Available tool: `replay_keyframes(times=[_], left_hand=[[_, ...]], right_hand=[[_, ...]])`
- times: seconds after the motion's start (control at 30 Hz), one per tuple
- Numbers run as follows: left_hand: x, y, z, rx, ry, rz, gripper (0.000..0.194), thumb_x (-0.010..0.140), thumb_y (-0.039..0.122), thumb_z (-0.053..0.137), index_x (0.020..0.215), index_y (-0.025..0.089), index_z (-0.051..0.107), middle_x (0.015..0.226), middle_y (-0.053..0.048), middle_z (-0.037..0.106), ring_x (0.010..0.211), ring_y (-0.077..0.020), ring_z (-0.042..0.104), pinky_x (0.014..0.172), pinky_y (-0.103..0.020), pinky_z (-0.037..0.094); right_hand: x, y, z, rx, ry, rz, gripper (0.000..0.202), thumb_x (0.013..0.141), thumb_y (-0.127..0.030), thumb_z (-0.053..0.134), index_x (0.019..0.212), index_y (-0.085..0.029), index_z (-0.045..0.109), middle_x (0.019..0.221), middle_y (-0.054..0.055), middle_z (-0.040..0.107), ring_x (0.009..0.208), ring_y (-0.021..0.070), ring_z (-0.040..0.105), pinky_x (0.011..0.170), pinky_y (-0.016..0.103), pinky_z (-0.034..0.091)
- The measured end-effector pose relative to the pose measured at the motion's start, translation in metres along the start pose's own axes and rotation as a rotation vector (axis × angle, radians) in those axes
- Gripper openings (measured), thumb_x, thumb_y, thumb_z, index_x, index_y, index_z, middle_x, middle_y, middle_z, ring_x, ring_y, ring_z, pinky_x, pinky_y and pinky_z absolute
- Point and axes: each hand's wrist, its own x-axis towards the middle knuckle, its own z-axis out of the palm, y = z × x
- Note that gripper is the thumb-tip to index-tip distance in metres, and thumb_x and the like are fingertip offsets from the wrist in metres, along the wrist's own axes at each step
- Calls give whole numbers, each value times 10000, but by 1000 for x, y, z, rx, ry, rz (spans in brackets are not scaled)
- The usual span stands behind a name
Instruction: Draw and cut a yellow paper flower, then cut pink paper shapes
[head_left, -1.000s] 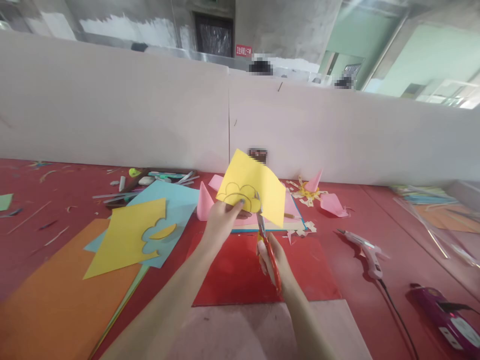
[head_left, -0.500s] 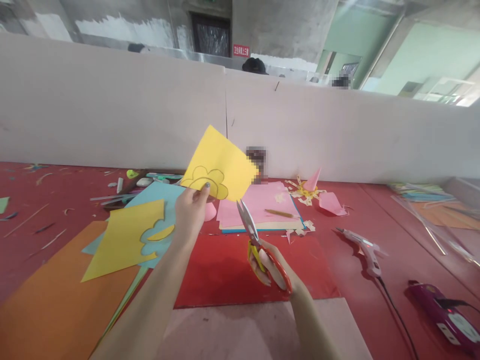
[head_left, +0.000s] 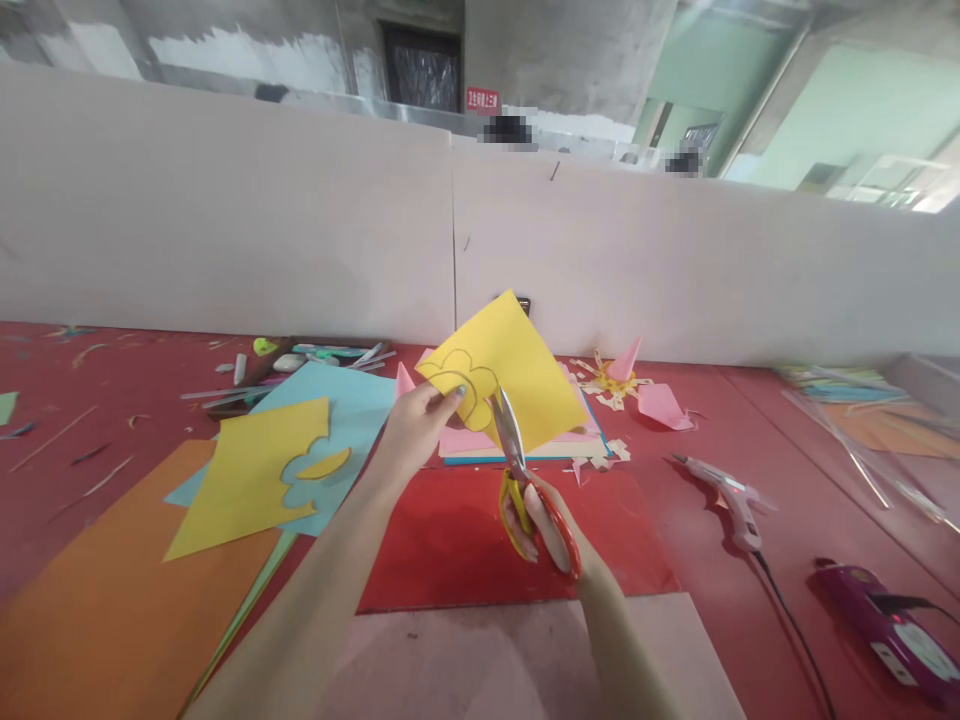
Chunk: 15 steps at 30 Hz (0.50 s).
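Pinched in my left hand (head_left: 424, 415) is a sheet of yellow paper (head_left: 529, 370), held up above the table by its lower left part. A scalloped flower outline (head_left: 469, 380) is drawn in dark line beside my thumb. My right hand (head_left: 544, 520) is closed round the red and yellow handles of a pair of scissors (head_left: 511, 440). Their blades point up and away, slightly parted, at the lower edge of the yellow paper near the drawn petals. Behind the sheet, part of a pink paper stack (head_left: 559, 440) is hidden.
To the left lie a cut yellow sheet (head_left: 247, 480), blue paper (head_left: 322, 390) and orange paper (head_left: 127, 570). A glue gun (head_left: 731, 495) with a cord and a purple power strip (head_left: 892, 625) lie right. A pink cone on a yellow ring (head_left: 622, 365) stands near the white partition (head_left: 225, 220).
My left hand has moved the yellow paper right and slightly down, turning it. The scissors blades now meet its lower edge, where before they were just below it.
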Motion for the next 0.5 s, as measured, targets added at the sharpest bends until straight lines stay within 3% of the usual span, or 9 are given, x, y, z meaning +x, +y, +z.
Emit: replay_keyframes(times=[0.23, 0.5], left_hand=[[-5, 1, 9, 44, -86, 2, 304, 750, 410, 540, 899, 171, 653, 835, -31, 706, 716, -192, 656, 666, -285, 519], [-12, 6, 16, 95, -142, -26, 252, 769, 392, 508, 774, 164, 616, 634, -13, 671, 633, -189, 651, 601, -261, 497]], right_hand=[[1, -4, -1, -45, 92, 5, 392, 843, -582, 371, 715, -212, 388, 507, -78, 367, 351, 52, 286, 378, 195, 301], [4, 6, -3, -28, 183, -12, 361, 851, -546, 391, 740, -205, 428, 486, -84, 354, 321, 47, 287, 342, 195, 272]])
